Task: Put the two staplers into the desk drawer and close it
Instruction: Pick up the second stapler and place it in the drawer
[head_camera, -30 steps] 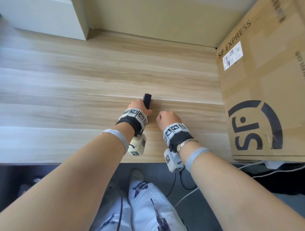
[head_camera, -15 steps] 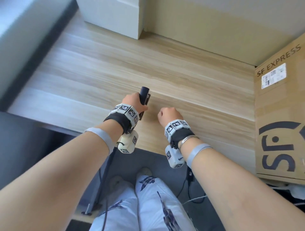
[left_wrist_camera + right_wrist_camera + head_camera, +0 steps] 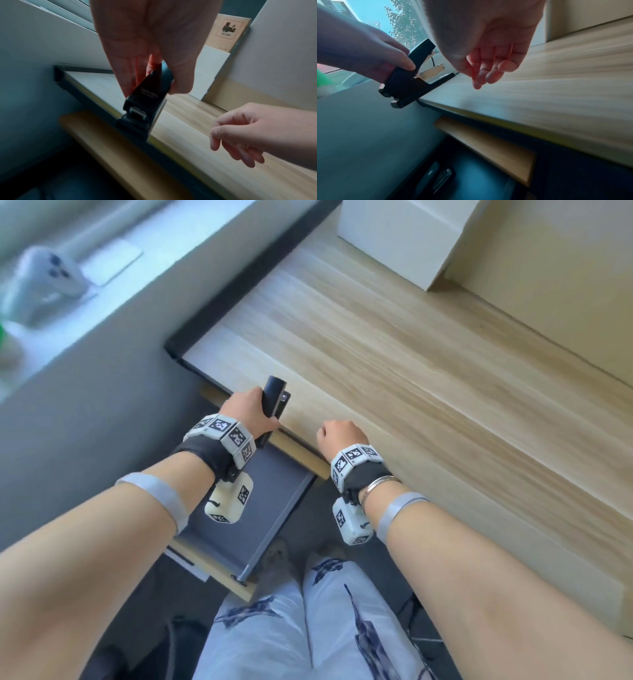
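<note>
A black stapler [image 3: 274, 398] is gripped by my left hand [image 3: 255, 414], tilted, its jaws a little apart, at the front left edge of the wooden desk [image 3: 428, 392]. The left wrist view shows the stapler [image 3: 147, 105] pinched between thumb and fingers just over the desk edge. Below it the desk drawer [image 3: 270, 491] stands pulled out, with a dark grey floor and a wooden front [image 3: 205, 573]. My right hand [image 3: 337, 436] hovers over the desk's front edge, fingers loosely curled, holding nothing. A dark object with a metal glint [image 3: 440, 180] lies low in the drawer; I cannot tell what it is.
A white box [image 3: 394, 237] stands at the back of the desk. A grey wall and a window sill with a white device [image 3: 44, 278] run along the left. My knees [image 3: 291, 628] are just below the drawer front.
My left hand has carried the stapler from the middle of the desk to its front left edge above the open drawer. The right hand has followed, and the head view has swung left.
</note>
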{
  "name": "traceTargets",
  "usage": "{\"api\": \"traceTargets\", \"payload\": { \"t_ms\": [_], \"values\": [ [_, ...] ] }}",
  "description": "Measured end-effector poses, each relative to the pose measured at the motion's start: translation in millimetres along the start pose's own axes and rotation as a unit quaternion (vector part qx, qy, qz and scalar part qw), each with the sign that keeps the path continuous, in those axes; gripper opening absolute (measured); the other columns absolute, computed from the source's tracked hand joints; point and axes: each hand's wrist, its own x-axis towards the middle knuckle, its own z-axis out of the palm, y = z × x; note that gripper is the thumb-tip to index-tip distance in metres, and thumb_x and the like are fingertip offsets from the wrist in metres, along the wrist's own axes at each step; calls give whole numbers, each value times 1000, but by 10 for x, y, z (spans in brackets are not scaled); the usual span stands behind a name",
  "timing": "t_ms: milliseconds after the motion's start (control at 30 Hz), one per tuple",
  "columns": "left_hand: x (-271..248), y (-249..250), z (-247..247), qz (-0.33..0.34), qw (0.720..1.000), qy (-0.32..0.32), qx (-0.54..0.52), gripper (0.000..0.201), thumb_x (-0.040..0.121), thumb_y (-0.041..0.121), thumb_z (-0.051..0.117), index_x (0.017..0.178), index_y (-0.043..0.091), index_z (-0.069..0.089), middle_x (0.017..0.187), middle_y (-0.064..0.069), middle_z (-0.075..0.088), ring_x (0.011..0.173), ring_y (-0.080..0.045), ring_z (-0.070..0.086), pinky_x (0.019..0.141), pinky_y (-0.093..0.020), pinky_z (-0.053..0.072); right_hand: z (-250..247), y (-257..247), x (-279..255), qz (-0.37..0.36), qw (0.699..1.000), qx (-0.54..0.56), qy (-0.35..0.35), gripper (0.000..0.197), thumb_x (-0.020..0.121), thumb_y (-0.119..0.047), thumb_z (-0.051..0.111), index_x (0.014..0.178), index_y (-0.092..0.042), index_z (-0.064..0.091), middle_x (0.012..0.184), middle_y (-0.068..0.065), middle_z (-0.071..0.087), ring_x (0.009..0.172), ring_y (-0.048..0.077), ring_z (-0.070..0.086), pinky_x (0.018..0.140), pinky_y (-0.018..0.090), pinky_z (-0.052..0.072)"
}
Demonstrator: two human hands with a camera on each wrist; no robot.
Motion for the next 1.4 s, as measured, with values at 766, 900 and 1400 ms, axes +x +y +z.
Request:
{"api": "traceTargets", "payload": {
  "t_ms": [766, 900, 1400],
  "values": [
    [592, -1648, 1943, -119, 981, -147, 30, 41, 83, 24, 61, 118, 6, 49, 116, -20, 64, 110, -37, 60, 87, -39, 47, 1796, -237, 393, 8, 983, -33, -179, 29, 99, -13, 32, 109, -8, 59, 108, 19, 68, 81, 34, 56, 66, 30, 37],
    [773, -1691, 2144, -114, 979, -166, 41, 42, 83, 21, 62, 118, 3, 47, 115, -22, 63, 108, -38, 60, 84, -40, 47, 1937, -156, 520, 22, 981, -30, -188, 27, 98, -10, 34, 106, -7, 59, 99, 17, 68, 74, 30, 48, 65, 30, 37],
    [974, -1664, 2439, -116, 974, -188, 50, 44, 83, 16, 63, 121, 1, 46, 119, -23, 57, 112, -40, 57, 86, -41, 48, 1967, -98, 722, 17, 983, -14, -183, 33, 102, -18, 28, 106, -7, 59, 82, 9, 54, 72, 29, 51, 62, 29, 37]
  ]
}}
